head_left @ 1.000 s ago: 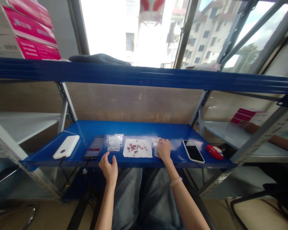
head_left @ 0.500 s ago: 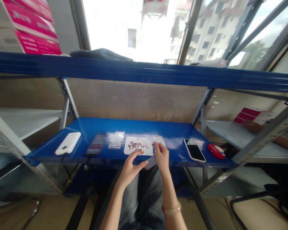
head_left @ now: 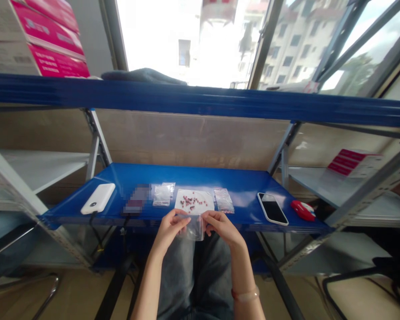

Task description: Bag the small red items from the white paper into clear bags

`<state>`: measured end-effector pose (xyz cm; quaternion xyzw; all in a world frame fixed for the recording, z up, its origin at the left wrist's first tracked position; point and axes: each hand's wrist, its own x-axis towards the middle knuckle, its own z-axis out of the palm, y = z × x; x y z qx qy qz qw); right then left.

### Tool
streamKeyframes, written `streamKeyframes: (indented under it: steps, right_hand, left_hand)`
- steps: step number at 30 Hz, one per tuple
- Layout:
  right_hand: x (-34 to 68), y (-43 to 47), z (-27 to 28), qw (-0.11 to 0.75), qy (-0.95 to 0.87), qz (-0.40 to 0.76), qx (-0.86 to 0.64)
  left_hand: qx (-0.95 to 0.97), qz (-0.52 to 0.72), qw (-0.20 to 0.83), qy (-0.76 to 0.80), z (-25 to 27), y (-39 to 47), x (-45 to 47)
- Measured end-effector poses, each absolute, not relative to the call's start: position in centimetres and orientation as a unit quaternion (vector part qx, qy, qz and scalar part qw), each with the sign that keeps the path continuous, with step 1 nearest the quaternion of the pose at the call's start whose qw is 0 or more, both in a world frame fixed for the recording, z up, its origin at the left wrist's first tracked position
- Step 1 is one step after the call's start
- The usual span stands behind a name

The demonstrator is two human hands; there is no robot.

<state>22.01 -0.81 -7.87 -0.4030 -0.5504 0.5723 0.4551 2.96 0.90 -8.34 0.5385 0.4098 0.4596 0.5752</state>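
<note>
Between my two hands a small clear plastic bag (head_left: 195,229) is stretched at the table's front edge, above my lap. My left hand (head_left: 170,226) pinches its left upper corner, and my right hand (head_left: 220,223) pinches the right one. Just beyond the bag lies a white sheet (head_left: 208,198) with several small reddish-brown pieces (head_left: 190,201) scattered on it; their kind is too small to make out. Right of the sheet is a clear bag with red marks (head_left: 224,201). On its left are flat clear plastic bags (head_left: 162,194).
The blue table (head_left: 200,173) also carries a white power bank (head_left: 98,198) with a cable, a blurred-out patch (head_left: 137,198), a phone (head_left: 272,209) and a red object (head_left: 302,210). A blue shelf beam (head_left: 200,98) crosses above. Pink boxes (head_left: 56,58) stand at upper left.
My left hand has come down onto the bag, its spread fingers closing into a pinch. My right hand moved slightly. At far right, another person's hand has left the pink-and-white box.
</note>
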Motion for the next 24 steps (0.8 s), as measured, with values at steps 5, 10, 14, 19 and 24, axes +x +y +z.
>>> streamKeyframes:
  steps: [5,10,14,19,24]
  right_hand:
    - [22.1,-1.6,-7.2,0.397,-0.566,0.614,-0.38]
    - [21.3,-1.7,-6.6,0.412,-0.558,0.61,-0.383]
    - [20.8,-1.9,-6.3,0.408,-0.548,0.612,-0.399]
    - [20.2,-1.9,-6.1,0.429,-0.542,0.617,-0.376]
    - [19.9,-2.1,-6.0,0.396,-0.554,0.644,-0.348]
  left_hand:
    - [0.497,0.522,0.535,0.441,-9.1,1.6,2.6]
    - [0.581,0.549,0.348,0.489,-8.6,1.1,2.5]
    - [0.69,0.421,0.417,0.415,-6.4,-0.6,2.5]
    - [0.701,0.356,0.519,0.336,-5.1,-2.1,3.5]
    - [0.65,0.351,0.575,0.351,-5.8,-1.7,3.5]
